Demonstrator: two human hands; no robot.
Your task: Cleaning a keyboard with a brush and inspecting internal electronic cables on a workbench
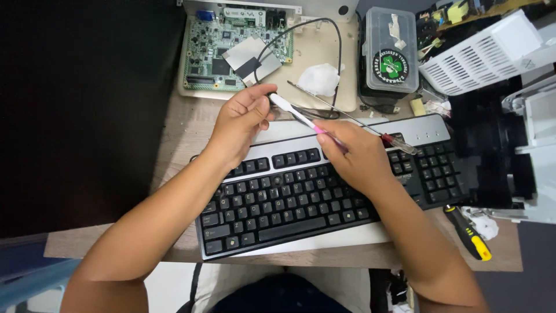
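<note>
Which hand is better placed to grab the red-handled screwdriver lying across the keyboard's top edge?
Right, probably. The right hand lies beside the screwdriver handle; the left hand is farther off. Both hold the white tool.

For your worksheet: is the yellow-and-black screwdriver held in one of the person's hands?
No: the yellow-and-black screwdriver lies on the table by the keyboard, apart from both the left hand and the right hand.

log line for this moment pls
left hand: grips white end of toothbrush | right hand: holds its pink handle | under hands: black keyboard | beside: red-handled screwdriver, circuit board
</note>
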